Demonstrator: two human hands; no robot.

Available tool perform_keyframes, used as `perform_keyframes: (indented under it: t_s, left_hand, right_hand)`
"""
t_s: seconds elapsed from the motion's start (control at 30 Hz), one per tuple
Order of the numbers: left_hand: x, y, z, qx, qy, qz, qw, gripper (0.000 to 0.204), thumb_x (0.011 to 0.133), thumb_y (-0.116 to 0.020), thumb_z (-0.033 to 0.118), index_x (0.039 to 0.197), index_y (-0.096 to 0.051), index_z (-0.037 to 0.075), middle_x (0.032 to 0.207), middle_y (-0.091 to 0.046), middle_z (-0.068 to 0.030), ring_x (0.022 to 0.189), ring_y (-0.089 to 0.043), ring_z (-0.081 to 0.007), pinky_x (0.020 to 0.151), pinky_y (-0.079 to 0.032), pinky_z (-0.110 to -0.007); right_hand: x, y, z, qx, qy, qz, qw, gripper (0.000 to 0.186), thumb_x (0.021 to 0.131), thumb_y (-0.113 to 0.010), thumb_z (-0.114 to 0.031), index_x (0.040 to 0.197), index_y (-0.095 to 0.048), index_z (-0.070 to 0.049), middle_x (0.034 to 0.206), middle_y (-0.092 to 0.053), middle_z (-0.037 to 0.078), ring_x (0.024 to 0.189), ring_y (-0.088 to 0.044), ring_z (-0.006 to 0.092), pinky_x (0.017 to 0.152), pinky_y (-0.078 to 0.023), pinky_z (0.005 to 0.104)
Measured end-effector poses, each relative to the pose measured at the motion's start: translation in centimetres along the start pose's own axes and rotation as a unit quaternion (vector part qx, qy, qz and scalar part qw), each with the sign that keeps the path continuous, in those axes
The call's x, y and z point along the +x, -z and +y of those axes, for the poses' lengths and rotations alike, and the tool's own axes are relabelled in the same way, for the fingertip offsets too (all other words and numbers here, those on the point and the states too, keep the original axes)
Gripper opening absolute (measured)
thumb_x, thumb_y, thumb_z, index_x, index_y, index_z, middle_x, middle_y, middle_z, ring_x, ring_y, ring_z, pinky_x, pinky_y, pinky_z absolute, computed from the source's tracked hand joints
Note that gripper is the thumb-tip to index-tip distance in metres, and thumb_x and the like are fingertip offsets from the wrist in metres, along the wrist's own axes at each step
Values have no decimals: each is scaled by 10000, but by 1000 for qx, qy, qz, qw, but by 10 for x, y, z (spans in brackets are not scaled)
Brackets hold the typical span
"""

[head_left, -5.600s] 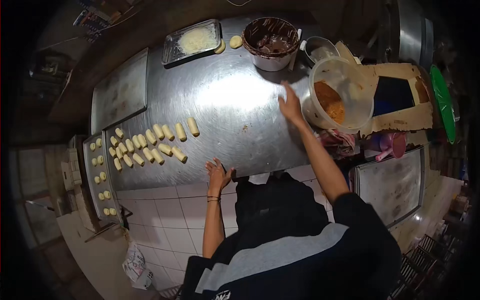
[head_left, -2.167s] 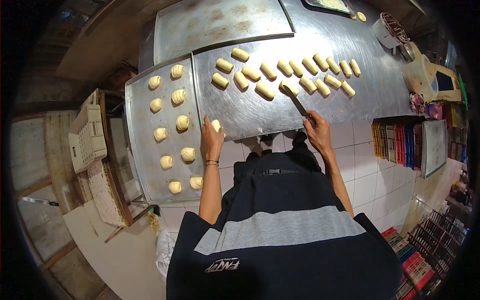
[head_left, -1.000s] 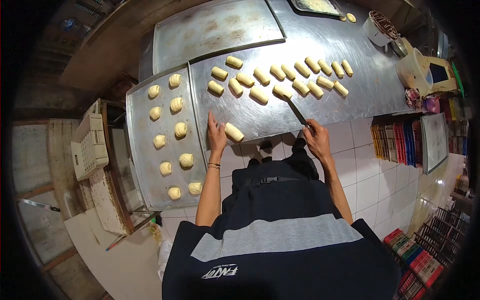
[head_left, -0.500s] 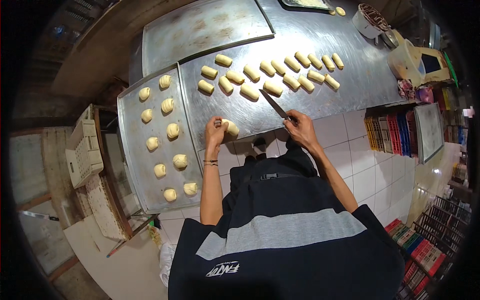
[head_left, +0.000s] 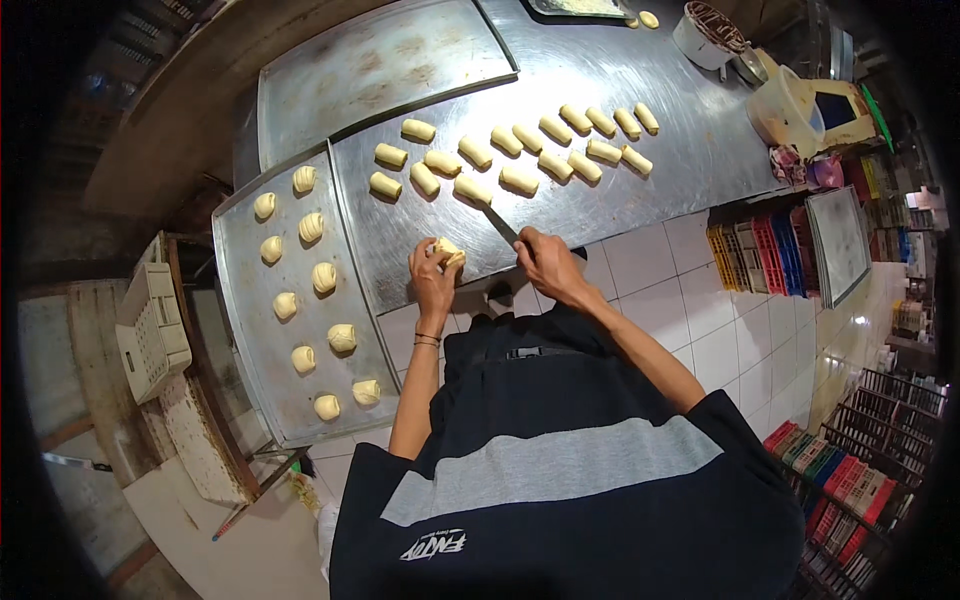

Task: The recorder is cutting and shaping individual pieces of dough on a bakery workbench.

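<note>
My left hand (head_left: 432,280) is closed around a pale dough roll (head_left: 449,252) at the near edge of the metal table (head_left: 600,205). Part of that roll is hidden by my fingers. In my right hand (head_left: 551,264) a knife (head_left: 500,223) is gripped by its handle, most of which my fingers cover. Its blade slants up and left, the tip by one of several dough rolls (head_left: 519,180) lying in loose rows across the table. To the left, a metal baking tray (head_left: 345,235) bears two columns of shaped dough pieces (head_left: 324,277).
Another baking tray (head_left: 385,75), stained, lies at the far left of the table. A white tub (head_left: 787,110) and a pot (head_left: 707,40) stand at the far right. Coloured crates (head_left: 765,255) are stacked below the table's right end. A plastic crate (head_left: 150,330) sits beyond the left tray.
My left hand has turned the dough roll, so it now points more upward. My right hand and the knife have come closer to it. The whole view has shifted slightly.
</note>
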State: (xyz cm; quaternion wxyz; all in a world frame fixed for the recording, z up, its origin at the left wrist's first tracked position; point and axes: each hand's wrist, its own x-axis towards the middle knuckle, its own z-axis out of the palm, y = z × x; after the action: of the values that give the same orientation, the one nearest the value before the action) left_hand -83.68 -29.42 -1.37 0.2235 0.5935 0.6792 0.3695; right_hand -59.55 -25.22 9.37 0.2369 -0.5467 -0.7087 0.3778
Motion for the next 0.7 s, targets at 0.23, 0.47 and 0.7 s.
perform_keyframes:
  t_s: [0.23,0.47,0.7]
  left_hand:
    - [37,7,-34,-34,146,-7,989,369,874,-845,341,913,-783,-21,796,-774,-163,760,-766,-299,739,-586,-409]
    - [47,9,-37,-45,197,-37,979,350,868,-854,324,932,-790,-14,836,-780,-138,761,-745,-213,715,-581,-381]
    - [42,8,-37,-52,198,-26,979,333,863,-863,292,924,-786,-26,851,-787,-144,772,-760,-246,719,-591,-387]
  right_hand:
    - [-7,-24,-8,-57,71,-112,990,599,880,-577,4,1466,-495,-90,732,-657,280,686,-656,483,652,-482,567]
    - [6,-49,-5,-139,110,-172,969,688,920,-521,-19,1591,-433,-141,782,-692,295,689,-675,487,624,-500,563]
    - [8,-65,4,-211,121,-186,952,717,928,-508,-43,1629,-396,-145,821,-704,276,679,-676,471,615,-523,545]
